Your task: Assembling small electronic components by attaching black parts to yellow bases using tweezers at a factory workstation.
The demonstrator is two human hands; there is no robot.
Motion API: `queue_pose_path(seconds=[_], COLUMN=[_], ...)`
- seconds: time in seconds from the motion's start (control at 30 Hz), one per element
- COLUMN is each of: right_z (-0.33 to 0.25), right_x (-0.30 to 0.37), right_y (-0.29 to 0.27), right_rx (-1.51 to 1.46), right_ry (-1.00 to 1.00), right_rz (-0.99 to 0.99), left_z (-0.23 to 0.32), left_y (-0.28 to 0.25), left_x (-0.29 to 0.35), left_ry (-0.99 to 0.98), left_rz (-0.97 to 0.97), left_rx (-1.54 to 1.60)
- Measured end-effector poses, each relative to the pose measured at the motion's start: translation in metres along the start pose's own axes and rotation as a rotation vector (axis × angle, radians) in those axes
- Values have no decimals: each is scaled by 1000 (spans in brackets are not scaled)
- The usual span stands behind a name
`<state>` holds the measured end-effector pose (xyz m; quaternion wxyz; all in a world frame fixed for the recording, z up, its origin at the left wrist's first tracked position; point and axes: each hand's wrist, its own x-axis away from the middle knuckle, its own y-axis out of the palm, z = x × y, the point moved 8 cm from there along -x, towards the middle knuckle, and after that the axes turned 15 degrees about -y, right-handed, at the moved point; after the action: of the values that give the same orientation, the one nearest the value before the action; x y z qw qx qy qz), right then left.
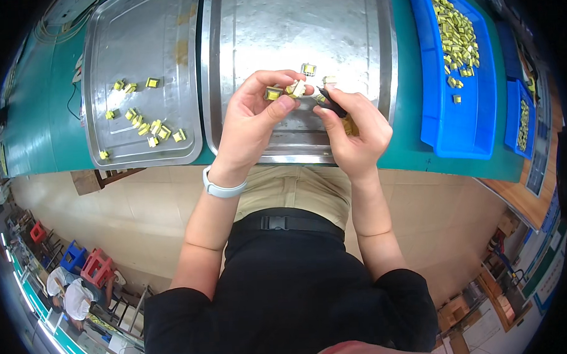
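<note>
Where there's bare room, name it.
Free: left tray, far half, above its yellow components; central tray, far half, beyond left hand and right hand; large blue bin, near end, below its heap. Crowded: left tray's near half, between the hands.

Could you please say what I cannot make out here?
In the head view:
Black tool: handle end, hidden by the right hand.
Small part: underside, hidden by the left hand.
Yellow parts in blue bin: lower ones, beneath others.
Middle tray: far edge, cut off by picture's top.

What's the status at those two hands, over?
Left-hand grip: small yellow block. Right-hand grip: black tool. Close ahead: loose blocks on metal tray.
</note>
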<state>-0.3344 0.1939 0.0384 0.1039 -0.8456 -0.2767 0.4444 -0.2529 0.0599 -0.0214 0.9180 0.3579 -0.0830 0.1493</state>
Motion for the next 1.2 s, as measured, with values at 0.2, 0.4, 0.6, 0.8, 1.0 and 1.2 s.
queue_pose_path(seconds=[0.2,0.4,0.6,0.8,1.0,1.2], right_z=[-3,-6,-6,2,-11,-13], right_x=[-2,-4,-5,1,-4,-1], right_y=[6,5,4,-5,1,2], right_rx=[62,104,103,17,25,56], right_ry=[-43,-68,-67,44,-76,-97], right_rz=[-77,-89,-88,17,-78,-90], left_z=[0,1,2,-2,-6,-7], left_y=[-3,-1,0,3,1,0], left_x=[-1,1,2,4,6,7], left_ry=[75,94,96,-48,-94,-106], left_rz=[4,-2,28,-9,-44,-32], left_rx=[-10,-43,-86,-72,-43,-15])
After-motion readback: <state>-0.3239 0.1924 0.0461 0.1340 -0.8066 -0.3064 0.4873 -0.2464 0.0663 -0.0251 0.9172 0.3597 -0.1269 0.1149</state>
